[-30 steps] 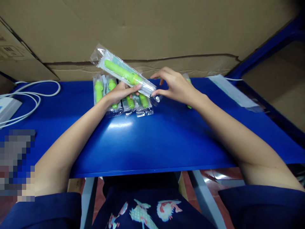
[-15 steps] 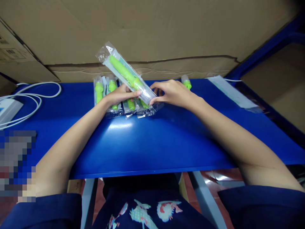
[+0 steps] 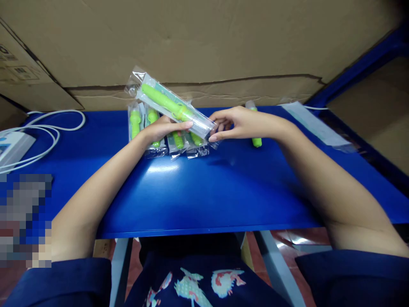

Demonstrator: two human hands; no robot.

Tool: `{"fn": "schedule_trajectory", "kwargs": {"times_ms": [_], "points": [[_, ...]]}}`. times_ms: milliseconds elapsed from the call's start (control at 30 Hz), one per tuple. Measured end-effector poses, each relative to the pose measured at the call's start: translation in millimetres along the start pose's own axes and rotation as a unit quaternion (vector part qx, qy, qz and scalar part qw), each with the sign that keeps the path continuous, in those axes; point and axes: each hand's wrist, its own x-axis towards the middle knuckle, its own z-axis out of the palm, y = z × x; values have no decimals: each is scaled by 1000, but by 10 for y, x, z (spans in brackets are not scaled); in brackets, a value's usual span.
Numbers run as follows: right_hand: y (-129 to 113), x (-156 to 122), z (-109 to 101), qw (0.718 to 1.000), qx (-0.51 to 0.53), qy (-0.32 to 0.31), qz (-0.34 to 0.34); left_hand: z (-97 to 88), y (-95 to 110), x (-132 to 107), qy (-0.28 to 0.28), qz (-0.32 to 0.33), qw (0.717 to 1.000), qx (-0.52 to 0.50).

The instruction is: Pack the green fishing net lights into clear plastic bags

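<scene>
My left hand (image 3: pixel 166 128) grips a clear plastic bag with a lime-green stick (image 3: pixel 162 100) inside, its thumb lying across the bag. The stick has a small loop and a clear end, with a printed card behind it. This bag tilts down to the right above the table. At its lower right end, my right hand (image 3: pixel 238 123) has thumb and fingers curled around the bag's edge. Beneath and beside my left hand lie several similar bagged green sticks (image 3: pixel 135 123), partly covered by the hand and raised bag. A loose green stick (image 3: pixel 256 142) lies behind my right wrist, partly hidden.
A flat plastic bag with a pale card (image 3: pixel 316 125) rests at the right of the blue table (image 3: pixel 191 192). White cable (image 3: pixel 47 123) loops around a white box (image 3: pixel 14 147) at the left. A cardboard wall (image 3: pixel 204 42) stands behind.
The raised bag has tilted flatter, its upper end dropping. My right hand has shifted slightly right with the lower end, and more of the loose green stick shows below its wrist.
</scene>
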Motion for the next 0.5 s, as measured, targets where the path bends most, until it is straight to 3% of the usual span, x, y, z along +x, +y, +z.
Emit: {"fn": "schedule_trajectory", "kwargs": {"times_ms": [300,500], "points": [[75,-111,-218,996,44,-70,24,3,45,-34,-15,-9,1000,16],[-43,-110,-207,996,65,-46,41,-1,25,-32,10,-15,1000,15]]}}
